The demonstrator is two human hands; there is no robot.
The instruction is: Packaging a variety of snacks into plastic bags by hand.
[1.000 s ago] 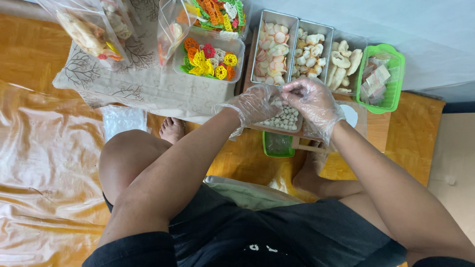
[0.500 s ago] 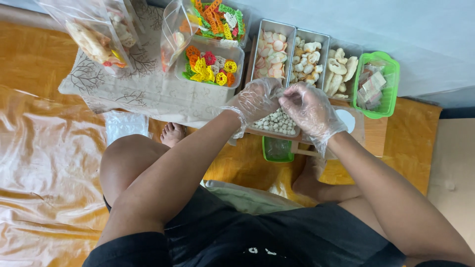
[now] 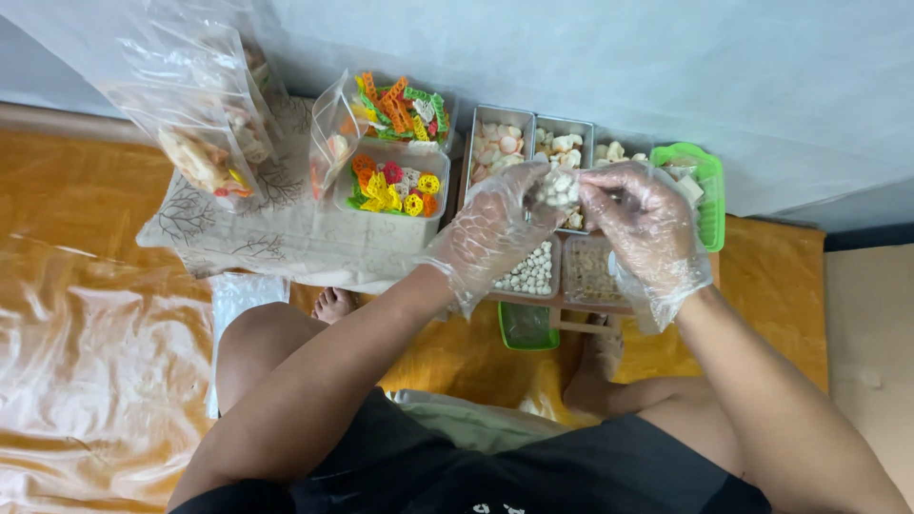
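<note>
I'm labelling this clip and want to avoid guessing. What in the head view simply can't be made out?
- Whether the white pieces sit in the left hand or the right hand: crinkled plastic gloves blur the fingers.
- Contents of the green basket: the right hand covers most of it.
- The small green tub: the tray edge above hides part.
- The snacks in the clear bags: glare, and the top edge crops them.

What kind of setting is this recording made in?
Probably a home floor set up for packing snacks by hand. The person sits on an orange floor sheet, with metal trays of crackers, a tub of colourful shaped crackers and filled clear bags before them; both hands wear plastic gloves.
</note>
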